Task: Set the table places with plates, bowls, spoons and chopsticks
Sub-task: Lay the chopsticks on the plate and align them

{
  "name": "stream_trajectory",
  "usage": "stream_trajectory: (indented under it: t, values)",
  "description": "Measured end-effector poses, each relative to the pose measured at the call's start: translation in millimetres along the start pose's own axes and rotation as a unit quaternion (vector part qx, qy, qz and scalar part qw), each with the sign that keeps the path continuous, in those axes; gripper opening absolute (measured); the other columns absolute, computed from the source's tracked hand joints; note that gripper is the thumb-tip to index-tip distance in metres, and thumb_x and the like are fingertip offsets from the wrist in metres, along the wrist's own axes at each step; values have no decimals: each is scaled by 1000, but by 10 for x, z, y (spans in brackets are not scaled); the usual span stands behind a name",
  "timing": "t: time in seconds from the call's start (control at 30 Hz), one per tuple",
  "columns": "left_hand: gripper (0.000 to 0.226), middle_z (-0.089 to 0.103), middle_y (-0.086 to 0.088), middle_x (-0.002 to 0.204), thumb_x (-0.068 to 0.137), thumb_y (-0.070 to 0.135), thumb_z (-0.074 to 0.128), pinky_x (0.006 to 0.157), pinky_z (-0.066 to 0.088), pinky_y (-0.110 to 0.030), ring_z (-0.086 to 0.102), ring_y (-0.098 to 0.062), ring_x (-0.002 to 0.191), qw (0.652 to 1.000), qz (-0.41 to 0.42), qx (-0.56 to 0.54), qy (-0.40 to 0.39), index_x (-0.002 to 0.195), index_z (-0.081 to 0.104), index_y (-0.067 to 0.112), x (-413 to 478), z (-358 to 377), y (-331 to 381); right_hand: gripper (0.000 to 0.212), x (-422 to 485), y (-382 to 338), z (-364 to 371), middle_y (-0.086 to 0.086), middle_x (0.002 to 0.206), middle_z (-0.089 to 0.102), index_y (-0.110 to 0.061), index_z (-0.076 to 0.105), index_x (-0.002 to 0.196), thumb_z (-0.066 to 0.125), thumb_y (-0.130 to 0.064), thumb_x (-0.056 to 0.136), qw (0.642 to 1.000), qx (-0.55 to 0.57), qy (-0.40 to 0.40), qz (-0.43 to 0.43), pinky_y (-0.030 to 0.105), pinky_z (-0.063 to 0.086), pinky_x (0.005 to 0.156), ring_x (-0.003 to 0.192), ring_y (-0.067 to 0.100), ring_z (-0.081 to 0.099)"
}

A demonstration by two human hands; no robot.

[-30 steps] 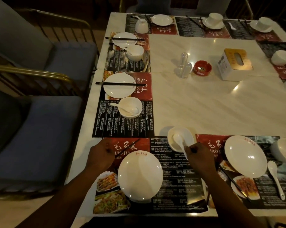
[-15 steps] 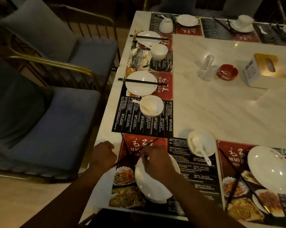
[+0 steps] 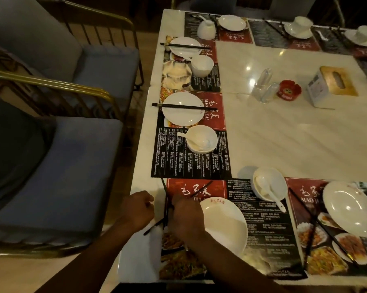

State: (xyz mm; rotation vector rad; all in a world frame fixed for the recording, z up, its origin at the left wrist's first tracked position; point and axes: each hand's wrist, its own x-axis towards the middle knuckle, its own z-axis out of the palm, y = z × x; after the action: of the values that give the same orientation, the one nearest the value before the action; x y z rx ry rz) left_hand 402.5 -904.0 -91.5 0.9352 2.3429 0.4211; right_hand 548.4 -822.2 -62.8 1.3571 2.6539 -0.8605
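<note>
Curling over a pair of dark chopsticks (image 3: 202, 188), the right hand (image 3: 186, 218) has its grip closed on them just left of the near plate (image 3: 224, 225), its wrist lying over that plate's left rim. The two sticks are crossed: one runs up past the plate's far rim, the other stands nearly straight up on the plate's left, and a lower end pokes out between the two hands. Further left of the plate, the left hand (image 3: 136, 210) sits in a loose fist at the edge of the surface (image 3: 284, 134); I cannot tell whether its grip has a stick. The plate is white and lies on a printed placemat (image 3: 262, 229). Beyond the plate to its right stands a white bowl (image 3: 279, 180) with a white spoon (image 3: 267, 191) in it, handle pointing back toward the plate's right side. Well right of the plate lies a second plate (image 3: 349, 208) on its own mat
</note>
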Motion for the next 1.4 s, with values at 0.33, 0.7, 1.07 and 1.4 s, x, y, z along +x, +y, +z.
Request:
stream_trajectory:
  t: [0.33, 0.7, 1.07, 1.4]
  values:
    - [22, 68, 15, 96, 83, 44, 66, 78, 55, -27, 66, -9, 88, 983, 172, -3, -68, 102, 70, 33, -3, 243, 560, 6, -235, 982, -803, -9, 83, 69, -25, 66, 89, 70, -28, 86, 979, 66, 112, 160, 28, 53, 71, 73, 10, 64]
    - [33, 70, 9, 105, 85, 51, 63, 81, 57, -33, 67, -12, 90, 986, 154, 51, -45, 114, 63, 36, -23, 427, 636, 15, -683, 1972, -767, -5, 82, 74, -24, 73, 98, 69, -17, 85, 978, -43, 100, 176, 26, 52, 63, 72, 15, 69]
    - [25, 67, 2, 97, 90, 33, 65, 76, 55, -30, 65, -15, 86, 996, 65, 60, 18, 114, 69, 27, -240, 415, 574, 9, -562, 2078, -622, -8, 88, 60, -22, 66, 92, 59, -29, 94, 993, -15, 78, 83, 22, 45, 63, 73, 7, 53]
    - [25, 73, 8, 111, 90, 30, 67, 97, 53, -36, 68, -14, 103, 999, 22, -37, -13, 115, 70, 32, -577, 639, 769, 23, -475, 1851, -501, 1, 103, 70, -18, 68, 113, 64, -18, 91, 999, 19, 24, 28, 24, 51, 77, 90, 15, 64]
